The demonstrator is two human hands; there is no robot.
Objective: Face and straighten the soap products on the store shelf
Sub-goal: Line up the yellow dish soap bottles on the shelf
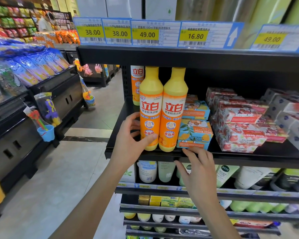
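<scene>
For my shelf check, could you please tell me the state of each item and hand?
Left bottle, upright, label forward, gripped by the left hand.
Right bottle, upright, label forward.
Blue soap boxes, stacked, front label upside down.
Red soap boxes, stacked askew.
Right hand, open at the shelf edge.

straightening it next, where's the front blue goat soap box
Head view, centre: the blue Goat Soap box sits at the shelf front, right of the orange bottles, left of the red soap boxes, above the right hand.
</scene>
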